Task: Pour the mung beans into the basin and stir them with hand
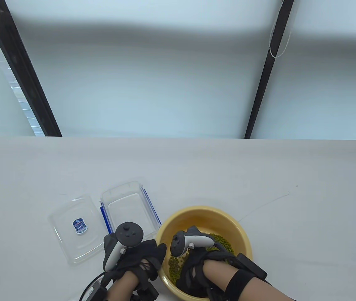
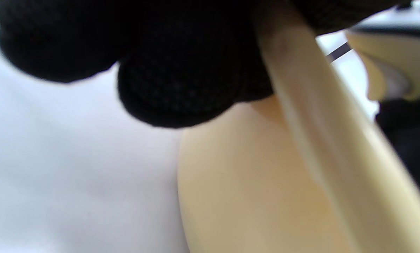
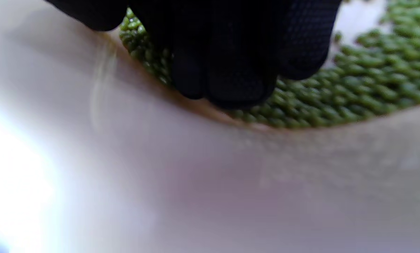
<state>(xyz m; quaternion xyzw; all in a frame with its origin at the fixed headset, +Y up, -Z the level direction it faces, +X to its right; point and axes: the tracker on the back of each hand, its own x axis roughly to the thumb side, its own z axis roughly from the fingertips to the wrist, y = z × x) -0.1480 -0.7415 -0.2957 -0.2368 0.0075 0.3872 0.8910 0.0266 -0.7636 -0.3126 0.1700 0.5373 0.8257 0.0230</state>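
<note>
Right hand (image 1: 196,266) down in basin (image 1: 243,233), fingers (image 3: 231,70) together in mung beans (image 3: 354,88): stirring step. Left hand (image 1: 140,257) grips rim beside it. Next: sweep beans round.

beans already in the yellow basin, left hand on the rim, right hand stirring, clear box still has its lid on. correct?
Not the lid: in the table view the clear box sits open and empty, its lid flat on the table beside it. The rest holds.

One yellow basin (image 1: 203,216) holds a single heap of mung beans (image 1: 221,241). Left of the basin lie one clear plastic container (image 1: 127,207) and one clear lid (image 1: 71,232). Two gloved hands.
</note>
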